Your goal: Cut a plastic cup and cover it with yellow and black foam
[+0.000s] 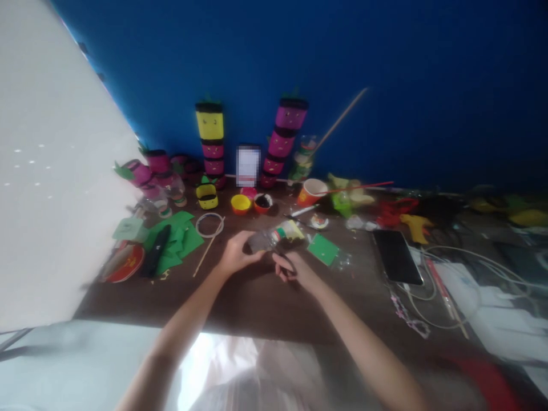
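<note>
I observe the clear plastic bottle over the table, left hand gripping its body, the soundest hold for likely light, flexible, slippery walls; right hand curled round a dark tool.

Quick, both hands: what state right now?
Left hand: closed on a clear plastic bottle.
Right hand: fingers curled around what looks like dark scissors, though blurred.
</note>
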The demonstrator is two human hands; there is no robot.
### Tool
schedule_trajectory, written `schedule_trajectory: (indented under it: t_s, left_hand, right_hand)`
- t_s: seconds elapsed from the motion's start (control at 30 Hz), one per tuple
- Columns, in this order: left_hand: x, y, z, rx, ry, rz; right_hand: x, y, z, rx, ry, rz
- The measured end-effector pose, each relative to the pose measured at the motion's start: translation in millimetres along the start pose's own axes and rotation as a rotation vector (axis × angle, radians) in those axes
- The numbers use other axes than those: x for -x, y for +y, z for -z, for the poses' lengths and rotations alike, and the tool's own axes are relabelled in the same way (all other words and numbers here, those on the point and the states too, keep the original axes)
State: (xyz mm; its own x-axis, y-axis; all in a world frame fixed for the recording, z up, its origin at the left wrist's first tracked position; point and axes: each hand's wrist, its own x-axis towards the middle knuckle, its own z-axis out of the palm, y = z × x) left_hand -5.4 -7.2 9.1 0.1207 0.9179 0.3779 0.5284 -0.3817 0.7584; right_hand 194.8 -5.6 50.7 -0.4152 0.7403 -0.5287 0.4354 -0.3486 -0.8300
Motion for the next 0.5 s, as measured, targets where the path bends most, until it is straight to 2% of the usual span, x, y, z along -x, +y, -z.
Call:
schedule_trajectory:
  t_s: [0.2,0.5]
  left_hand:
    - [1,0,-0.4,-0.003,0.039,-0.024]
    - [-2,1,2.3,-0.019,0.049,-0.038]
  right_hand:
    - [9,-14,3,0.102,0.028,0.036]
    - [7,-2,0,0.148,0.098,0.104]
